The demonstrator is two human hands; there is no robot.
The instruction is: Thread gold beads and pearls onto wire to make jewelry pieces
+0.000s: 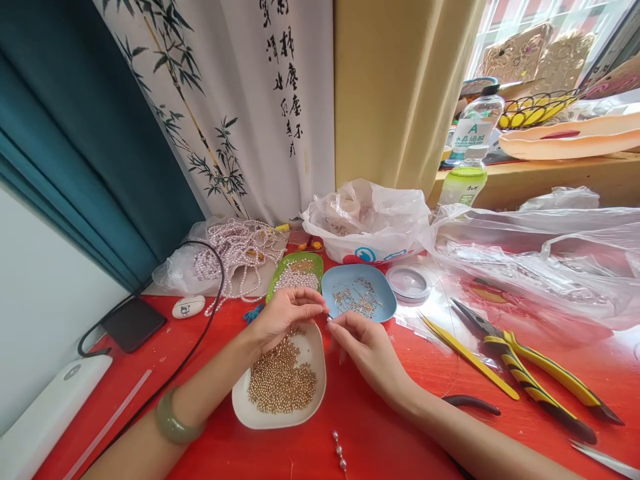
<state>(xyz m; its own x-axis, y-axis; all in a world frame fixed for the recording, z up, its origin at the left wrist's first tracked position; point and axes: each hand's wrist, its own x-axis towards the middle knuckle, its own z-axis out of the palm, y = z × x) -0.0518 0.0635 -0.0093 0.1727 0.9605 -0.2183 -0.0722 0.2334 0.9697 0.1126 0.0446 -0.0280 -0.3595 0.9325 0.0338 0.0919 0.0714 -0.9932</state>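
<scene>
My left hand (290,313) reaches over a white dish (240,413) of small gold beads (283,383), thumb and fingers pinched together. Fingertip to fingertip with it, my right hand (367,343) pinches too, beside a blue dish (340,277). Something tiny shows between the two pinches, too small to name. Fine metal pins and small findings (363,300) lie in the blue dish. Behind my left hand, a green dish (319,261) holds pale pearl beads (296,279) and gold ones. A short length of linked pearl beads (340,450) rests on the red table near me.
Long-nose pliers (530,367), yellow tweezers (470,357) and a clear round spool (409,283) lie right. Plastic bags (540,247) crowd the back. Left are pearl strands (240,250), a black cable (200,333), a phone (134,325) and a white case (189,307).
</scene>
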